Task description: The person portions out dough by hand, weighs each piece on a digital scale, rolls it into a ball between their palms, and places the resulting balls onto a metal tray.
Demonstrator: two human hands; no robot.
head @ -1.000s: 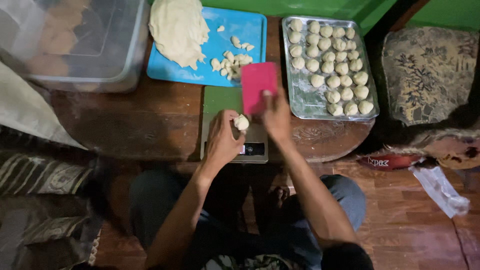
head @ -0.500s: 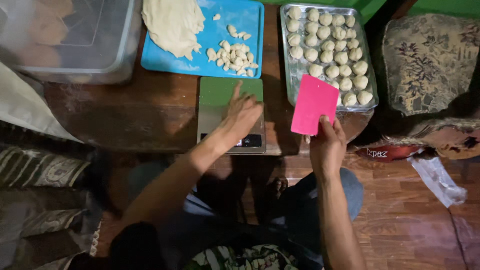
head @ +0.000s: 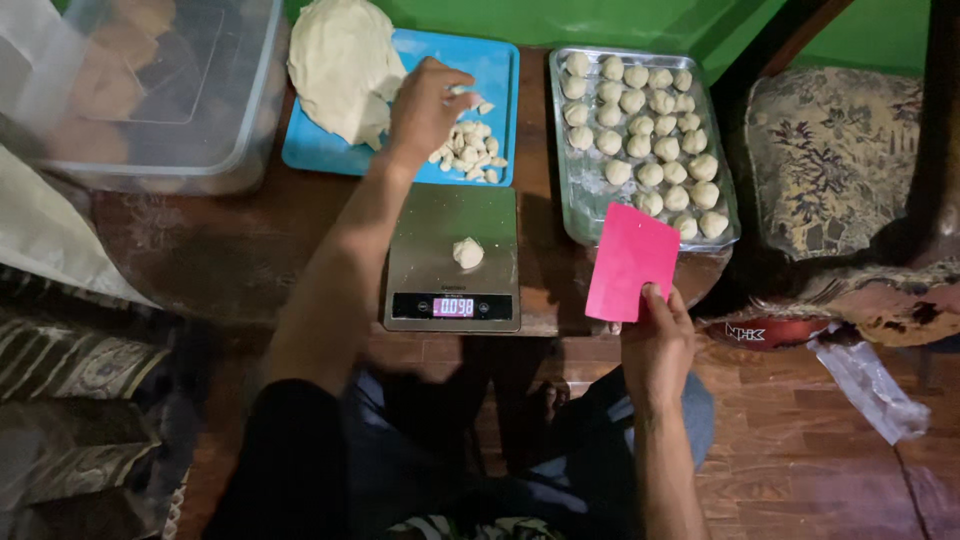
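My left hand [head: 425,105] reaches over the blue tray [head: 500,75] and pinches a small dough scrap [head: 462,91] above a pile of cut dough bits [head: 468,155]. A large dough mass [head: 343,65] lies on the tray's left side. My right hand [head: 655,345] holds a pink plastic scraper [head: 630,260] upright near the table's front edge. A small dough piece [head: 467,252] rests on the steel kitchen scale [head: 425,240], whose display is lit.
A metal tray [head: 572,195] with several dough balls sits right of the scale. A clear plastic tub [head: 140,95] stands at the far left of the round wooden table [head: 220,240]. A patterned cushion [head: 830,160] lies to the right.
My left hand left the scale and moved up to the dough bits on the blue tray. One dough piece now lies on the scale. The right hand with the scraper stayed put.
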